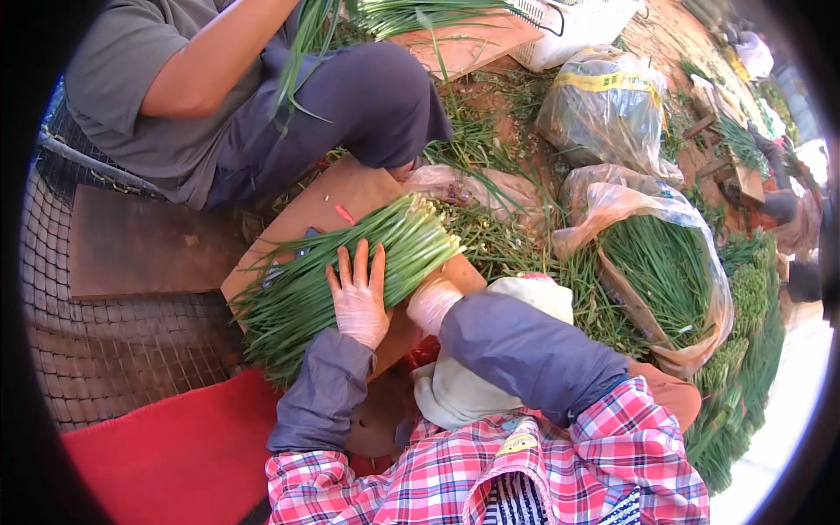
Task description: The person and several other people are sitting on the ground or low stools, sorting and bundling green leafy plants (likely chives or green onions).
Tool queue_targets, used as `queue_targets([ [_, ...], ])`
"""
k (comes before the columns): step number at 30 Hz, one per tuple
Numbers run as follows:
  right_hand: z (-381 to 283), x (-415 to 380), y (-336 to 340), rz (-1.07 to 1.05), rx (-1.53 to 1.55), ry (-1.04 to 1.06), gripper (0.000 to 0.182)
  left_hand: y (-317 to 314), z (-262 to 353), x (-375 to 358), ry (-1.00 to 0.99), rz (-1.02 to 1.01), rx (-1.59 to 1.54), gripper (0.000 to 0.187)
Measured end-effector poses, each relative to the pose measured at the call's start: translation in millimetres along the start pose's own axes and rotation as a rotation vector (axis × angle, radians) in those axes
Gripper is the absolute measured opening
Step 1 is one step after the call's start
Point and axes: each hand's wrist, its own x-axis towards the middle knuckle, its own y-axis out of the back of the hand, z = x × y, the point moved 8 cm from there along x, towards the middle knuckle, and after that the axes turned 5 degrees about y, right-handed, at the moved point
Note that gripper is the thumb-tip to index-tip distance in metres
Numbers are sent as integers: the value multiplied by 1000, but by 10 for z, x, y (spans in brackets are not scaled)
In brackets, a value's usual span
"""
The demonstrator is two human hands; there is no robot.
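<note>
One board (367, 179), slanted across my view, carries nearly the whole bunch of green stalks (319, 293), and the biggest worry, I'd judge, is the full load: leaf ends hang past the board's near left edge, so a hard push from the pale end could slide the lot off. Next size down, the top layer could fan out or roll, since I see no tie round it and my left hand (359, 293) just lies on top, fingers spread, palm down across the stalks. My right hand (433, 304) sits by the pale ends, touching or just beside; its fingertips are hidden, so I can't tell if it pinches anything. Pressing too hard there could bend or bruise those ends. Smallest risk: the red strip (345, 213) on the board, right beside the bunch, could get swept in with the stalks. Looks: wide, flattish heap, lying slantwise; long thin dark-green leaves on the left, loose, uneven, some drooping; lighter green through the middle; whitish ends on the right, packed closer but not flush, a few sticking out.
</note>
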Motion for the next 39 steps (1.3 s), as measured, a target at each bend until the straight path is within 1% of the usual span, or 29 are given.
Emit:
queue_targets([
  [2,369,-25,-65,-52,58,-109,22,27,59,-68,21,-10,-42,94],
  [4,722,-67,-102,-106,115,-216,23,-11,83,-82,15,38,-55,90],
  [5,784,-204,-8,-240,169,-256,27,-23,87,-72,17,54,-43,90],
  [8,858,-620,553,-100,464,-189,24,-53,79,-37,11,64,-2,90],
  [10,1264,-903,1015,662,801,-289,24,-87,92,-39,13,63,3,90],
  [12,1526,-855,1154,831,1095,-355,30,-85,114,-56,-1,73,-3,90],
  [13,1514,-812,1269,844,1077,-300,34,-73,113,-59,5,68,-8,90],
  [16,1484,-467,1298,636,784,-318,43,-71,114,-57,19,33,-9,91],
  [17,1414,-432,1319,565,789,-286,39,-61,114,-51,21,38,-12,90],
  [20,1408,-221,1180,479,614,-315,33,-45,125,-47,27,39,-25,90],
  [21,1423,-172,1137,484,587,-277,28,-42,124,-46,24,41,-30,90],
  [24,1420,-248,1185,483,538,-304,25,-41,122,-56,20,41,-42,90],
  [25,1444,-281,1230,546,473,-345,23,-42,118,-57,20,41,-43,90],
  [28,1582,-427,1465,818,516,-376,23,-42,123,-42,31,25,-54,90],
  [29,1542,-376,1517,857,432,-280,24,-37,118,-38,34,16,-55,90],
  [32,1309,34,1427,602,10,-67,23,-20,109,-45,38,41,-60,90],
  [34,1571,433,1125,315,338,-331,25,-17,98,-39,51,24,-60,90],
  [36,1618,470,1082,228,165,-465,26,-28,88,-23,62,21,-62,90],
  [37,1334,178,1369,493,-78,-295,24,-34,96,-29,65,29,-63,90],
  [39,1525,15,1345,495,29,-412,24,-40,90,-35,65,50,-66,90],
])
